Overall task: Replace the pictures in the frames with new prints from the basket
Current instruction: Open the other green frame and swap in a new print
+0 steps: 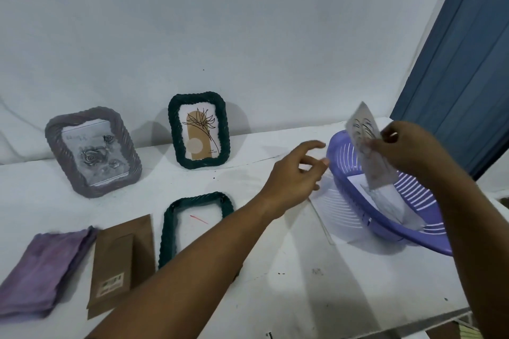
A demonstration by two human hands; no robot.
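left forearm point(192, 270) hides empty frame point(192, 217) corner | basket point(385, 231) cut off R edge | print point(369, 146) blurred

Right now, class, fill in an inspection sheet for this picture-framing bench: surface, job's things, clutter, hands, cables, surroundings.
Surface: white table, with small dark marks.
Job's things: grey frame with a rose picture and green frame with a flower print stand propped at the back; empty green frame lies flat; brown backing board beside it; purple basket holds prints.
Clutter: folded purple cloth at the left edge.
Hands: right hand pinches a print over the basket; left hand hovers beside the basket, fingers loose, holding nothing.
Cables: nothing seen.
Surroundings: pale wall; blue panel at right.
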